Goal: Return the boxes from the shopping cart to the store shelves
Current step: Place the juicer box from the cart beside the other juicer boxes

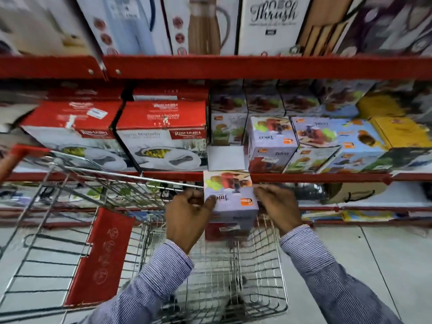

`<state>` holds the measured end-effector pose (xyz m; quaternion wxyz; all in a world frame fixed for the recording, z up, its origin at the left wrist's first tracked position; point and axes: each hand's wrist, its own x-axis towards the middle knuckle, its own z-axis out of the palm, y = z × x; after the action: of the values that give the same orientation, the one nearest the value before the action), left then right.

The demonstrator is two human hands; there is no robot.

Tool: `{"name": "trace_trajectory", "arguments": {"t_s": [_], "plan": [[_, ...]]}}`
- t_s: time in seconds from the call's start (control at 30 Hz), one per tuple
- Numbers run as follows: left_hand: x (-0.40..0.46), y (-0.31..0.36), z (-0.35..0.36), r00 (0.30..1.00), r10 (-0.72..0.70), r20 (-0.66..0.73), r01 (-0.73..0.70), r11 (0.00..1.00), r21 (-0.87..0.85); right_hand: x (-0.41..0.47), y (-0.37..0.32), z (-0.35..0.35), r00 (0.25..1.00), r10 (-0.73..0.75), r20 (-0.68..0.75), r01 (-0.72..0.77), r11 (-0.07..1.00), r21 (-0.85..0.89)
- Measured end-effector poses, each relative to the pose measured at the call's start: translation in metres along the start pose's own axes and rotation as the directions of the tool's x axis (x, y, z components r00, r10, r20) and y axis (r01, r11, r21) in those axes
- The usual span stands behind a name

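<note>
Juicer box on its way to the shelf gap

At frame centre I clamp the juicer box (230, 202) between left hand (187, 216) and right hand (278, 206), fingers pressed against its sides, above the shopping cart (268, 288); shelving remains.

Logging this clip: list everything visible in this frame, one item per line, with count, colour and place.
Held juicer box: one, lilac with fruit picture, above the cart, just below the middle shelf edge.
Shelf gap: one, white, middle shelf between red boxes and juicer boxes.
Juicer boxes: several, lilac and blue, middle shelf right.
Dinner set boxes: at least two, red and white, middle shelf left.
Yellow boxes: at least two, far right.
Jug boxes: several, mostly white, top shelf.
Shelves: red edges.
Shopping cart: one, wire, red flap, basket bottom bare where visible.
Left hand: on the box's left side.
Right hand: on its right side.
</note>
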<state>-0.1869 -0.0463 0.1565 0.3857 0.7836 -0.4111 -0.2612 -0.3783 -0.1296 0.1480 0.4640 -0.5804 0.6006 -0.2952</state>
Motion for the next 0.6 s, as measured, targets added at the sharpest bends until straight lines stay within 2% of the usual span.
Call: {"name": "trace_trajectory", "arguments": {"t_s": [0.17, 0.3, 0.6], "plan": [[0.008, 0.045, -0.026, 0.985, 0.127, -0.116, -0.126, 0.992, 0.017, 0.004, -0.042, -0.015, 0.996, -0.061, -0.072, 0.071, 0.987, 0.146], [0.02, 0.062, -0.032, 0.985, 0.153, -0.076, -0.151, 0.988, 0.025, 0.017, -0.058, -0.022, 0.989, -0.119, -0.083, 0.131, 0.978, 0.164], [0.05, 0.075, -0.023, 0.955, 0.291, -0.058, -0.289, 0.957, 0.03, 0.049, -0.078, -0.03, 0.987, -0.146, -0.068, 0.152, 0.985, 0.088]]}}
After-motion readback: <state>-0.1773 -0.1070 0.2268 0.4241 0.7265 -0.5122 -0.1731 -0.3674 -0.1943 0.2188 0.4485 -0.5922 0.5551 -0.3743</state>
